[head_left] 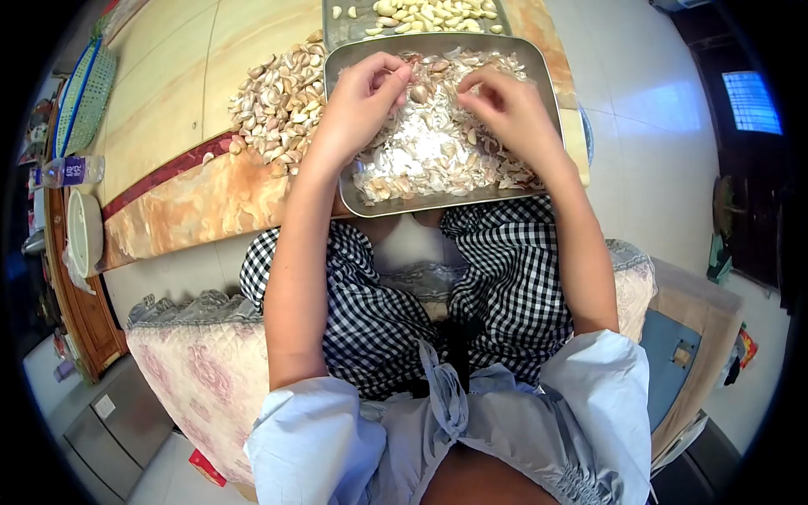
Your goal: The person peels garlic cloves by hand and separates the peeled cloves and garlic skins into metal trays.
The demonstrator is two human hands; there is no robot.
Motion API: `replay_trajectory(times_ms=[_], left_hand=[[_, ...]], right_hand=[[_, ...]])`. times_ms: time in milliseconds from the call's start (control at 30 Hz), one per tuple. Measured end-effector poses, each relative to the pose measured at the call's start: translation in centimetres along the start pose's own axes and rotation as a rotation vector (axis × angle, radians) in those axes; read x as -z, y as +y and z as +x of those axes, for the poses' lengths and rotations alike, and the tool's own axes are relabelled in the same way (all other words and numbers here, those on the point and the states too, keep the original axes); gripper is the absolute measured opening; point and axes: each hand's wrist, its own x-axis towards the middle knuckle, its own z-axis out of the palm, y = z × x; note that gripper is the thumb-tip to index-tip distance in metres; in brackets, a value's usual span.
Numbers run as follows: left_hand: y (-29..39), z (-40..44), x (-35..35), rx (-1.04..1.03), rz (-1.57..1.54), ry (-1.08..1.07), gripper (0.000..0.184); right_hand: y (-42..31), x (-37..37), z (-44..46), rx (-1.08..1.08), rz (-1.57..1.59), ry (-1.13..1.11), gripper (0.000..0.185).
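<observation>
Both hands are over a metal tray [553, 93] heaped with papery garlic skins [421, 151]. My left hand [370, 97] is above the tray's left side, its thumb and forefinger pinched together; whatever they hold is too small to make out. Across from it, my right hand [507, 105] has its fingers curled in towards the thumb, and I cannot see what is between them. Reddish-skinned garlic cloves [418, 93] lie among the skins between the hands. Left of the tray, unpeeled garlic cloves [273, 101] form a pile on the table.
Behind the skin tray, a second metal tray [345, 30] holds peeled garlic cloves [433, 14]. The marbled table [160, 93] has a rounded front edge. At its left stand a green basket [94, 88], a bottle with a purple label [77, 171] and a pale basin [84, 231].
</observation>
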Motion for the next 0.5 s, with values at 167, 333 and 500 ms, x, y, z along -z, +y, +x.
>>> replay_trajectory(times_ms=[167, 333, 500], left_hand=[[-0.5, 0.0, -0.6, -0.013, -0.108, 0.089, 0.012], [0.1, -0.2, -0.3, 0.006, -0.044, 0.119, 0.013], [0.3, -0.3, -0.1, 0.096, -0.611, 0.049, 0.017]], right_hand=[[-2.1, -2.8, -0.4, 0.080, -0.124, -0.126, 0.020], [-1.6, -4.9, -0.4, 0.141, -0.173, -0.023, 0.023], [-2.4, -2.5, 0.2, -0.051, 0.077, -0.181, 0.021]])
